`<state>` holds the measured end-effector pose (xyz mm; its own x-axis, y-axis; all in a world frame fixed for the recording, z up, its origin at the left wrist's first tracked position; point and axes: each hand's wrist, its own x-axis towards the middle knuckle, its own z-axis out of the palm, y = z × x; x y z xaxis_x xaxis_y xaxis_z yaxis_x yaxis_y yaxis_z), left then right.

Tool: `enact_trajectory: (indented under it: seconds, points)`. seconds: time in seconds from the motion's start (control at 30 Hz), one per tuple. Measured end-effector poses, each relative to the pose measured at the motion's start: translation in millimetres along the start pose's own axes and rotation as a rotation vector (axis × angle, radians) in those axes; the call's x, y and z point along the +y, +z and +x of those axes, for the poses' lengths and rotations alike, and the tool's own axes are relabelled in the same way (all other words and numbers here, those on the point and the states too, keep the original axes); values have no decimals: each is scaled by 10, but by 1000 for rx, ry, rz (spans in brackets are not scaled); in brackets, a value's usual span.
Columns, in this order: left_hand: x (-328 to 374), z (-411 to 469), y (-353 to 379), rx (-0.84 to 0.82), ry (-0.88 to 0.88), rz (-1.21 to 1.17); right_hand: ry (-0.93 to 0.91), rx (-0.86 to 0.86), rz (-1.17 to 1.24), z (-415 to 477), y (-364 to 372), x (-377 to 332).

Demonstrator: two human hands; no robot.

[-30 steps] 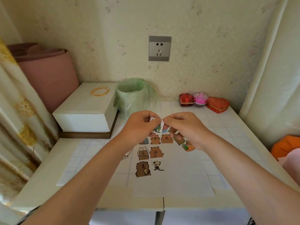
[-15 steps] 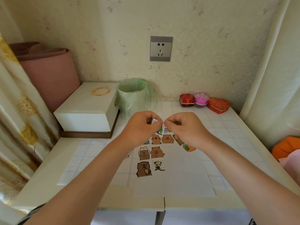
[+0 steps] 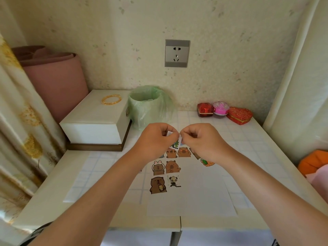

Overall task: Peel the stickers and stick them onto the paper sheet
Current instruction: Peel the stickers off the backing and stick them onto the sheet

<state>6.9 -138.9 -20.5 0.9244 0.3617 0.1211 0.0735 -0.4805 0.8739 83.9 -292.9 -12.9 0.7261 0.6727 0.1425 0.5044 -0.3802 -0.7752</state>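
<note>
Little has shifted in the past second: both hands have edged closer together above the table (image 3: 266, 157), over the paper sheet (image 3: 204, 192) where several animal stickers (image 3: 158, 185) already sit. At centre, the left hand (image 3: 156, 139) and right hand (image 3: 200, 139) meet fingertip to fingertip, each grip pinching a small sticker (image 3: 175, 143) held above the sheet's far end. Peeling appears under way; next, the backing must likely come free before the sticker is pressed onto bare paper.
</note>
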Motion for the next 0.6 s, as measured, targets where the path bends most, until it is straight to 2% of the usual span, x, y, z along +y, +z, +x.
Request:
enact_trajectory:
  seconds: [0.1, 0.3, 0.5, 0.6]
  points:
    - [30, -18, -31, -49, -66, -94, 61, -27, 116, -12, -41, -19]
    - [57, -28, -76, -90, -78, -162, 129, -30, 223, -39, -62, -53]
    - [13, -18, -26, -32, -51, -127, 120, -9, 205, -47, -42, -87]
    - [-20, -29, -13, 56, 7, -43, 119, 22, 196, -40, -25, -79]
